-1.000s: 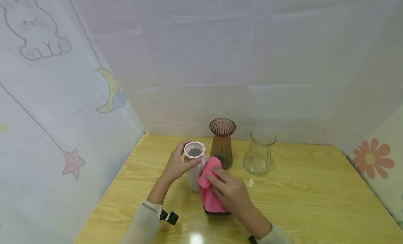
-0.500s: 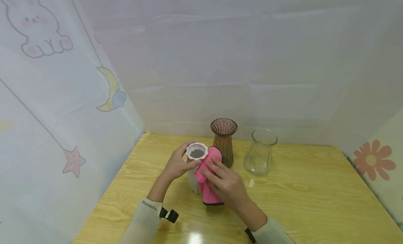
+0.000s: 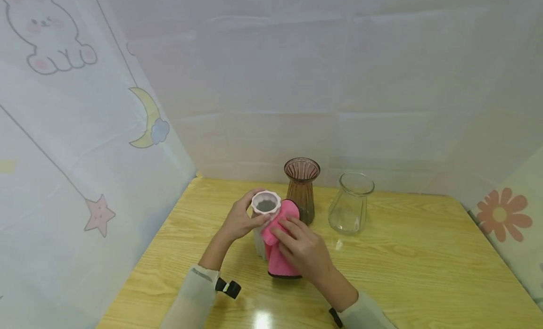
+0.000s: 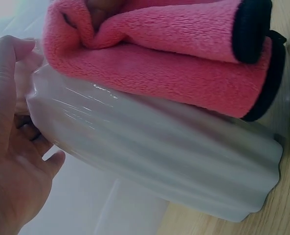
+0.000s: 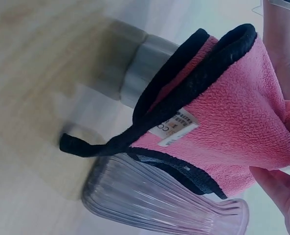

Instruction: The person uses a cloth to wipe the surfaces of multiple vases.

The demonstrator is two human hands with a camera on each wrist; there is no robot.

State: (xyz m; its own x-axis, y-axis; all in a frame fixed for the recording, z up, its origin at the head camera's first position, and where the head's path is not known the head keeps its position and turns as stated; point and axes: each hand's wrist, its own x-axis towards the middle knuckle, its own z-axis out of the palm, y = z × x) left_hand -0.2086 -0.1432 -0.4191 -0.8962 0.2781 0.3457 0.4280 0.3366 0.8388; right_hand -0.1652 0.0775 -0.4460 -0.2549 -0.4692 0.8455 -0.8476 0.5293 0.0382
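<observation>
A white ribbed vase (image 3: 259, 244) with a scalloped rim stands upright on the table. Around its neck, my left hand (image 3: 239, 219) holds it with the thumb at the front. My right hand (image 3: 306, 250) grips a folded pink cloth (image 3: 283, 264) with dark edging, its fingers bent over the fabric. In the left wrist view the cloth (image 4: 174, 81) lies along the side of the glossy vase (image 4: 159, 147), covering part of it. A label and a dark loop show on the cloth (image 5: 237, 112) in the right wrist view.
Just behind the cloth stands a brownish-purple ribbed glass vase (image 3: 302, 194). To its right is a clear glass vase (image 3: 348, 213). The wood-grain table (image 3: 407, 267) meets a pale fabric backdrop (image 3: 271, 84) at the back and sides.
The right hand has brought the cloth up and left against the vase, below its rim. Over the last half second, the cloth's lower edge has shifted slightly left. The left hand keeps its hold.
</observation>
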